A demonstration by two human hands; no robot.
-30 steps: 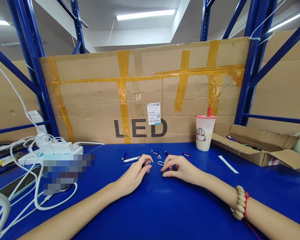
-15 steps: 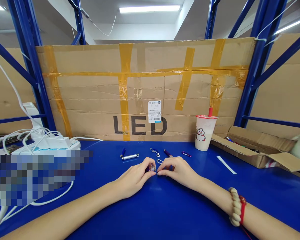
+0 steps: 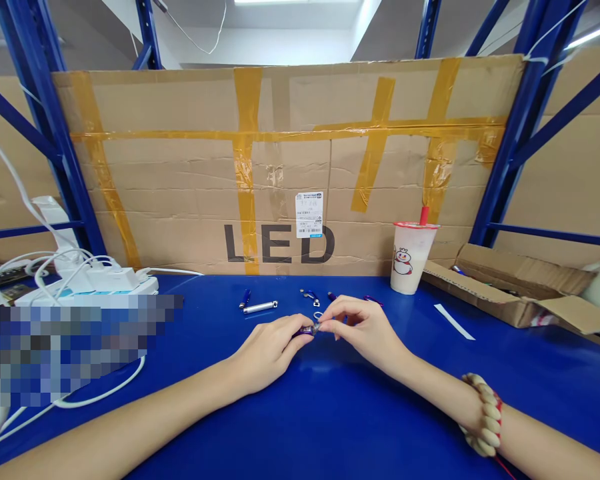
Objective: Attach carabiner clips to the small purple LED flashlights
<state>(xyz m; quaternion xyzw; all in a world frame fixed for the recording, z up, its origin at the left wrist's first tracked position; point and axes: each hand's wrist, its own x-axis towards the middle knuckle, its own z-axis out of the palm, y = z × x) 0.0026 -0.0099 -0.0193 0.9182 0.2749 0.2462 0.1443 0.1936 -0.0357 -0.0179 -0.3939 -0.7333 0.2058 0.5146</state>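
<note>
My left hand (image 3: 267,351) is closed on a small dark purple piece with a shiny, clear-looking end (image 3: 308,330), held just above the blue table. At that end, my right hand (image 3: 364,328) pinches thumb and forefinger together; whatever lies between these fingertips is too small to make out. Just beyond the fingers is a small pale loop (image 3: 319,315). Behind my hands lie a silver tube (image 3: 261,307), a dark blue piece (image 3: 245,298) and small blue-and-metal parts (image 3: 310,297). A purple piece (image 3: 374,301) is partly hidden by my right hand.
A lidded drink cup (image 3: 411,260) with a red straw stands at the back right, beside an open cardboard box (image 3: 500,300). A white strip (image 3: 454,322) lies in front of them. Power strips and white cables (image 3: 90,283) crowd the left. A large cardboard panel (image 3: 195,200) closes the back.
My right fingertips have come up to the shiny end of the purple piece, which now points toward them. The camera view has tilted slightly down.
</note>
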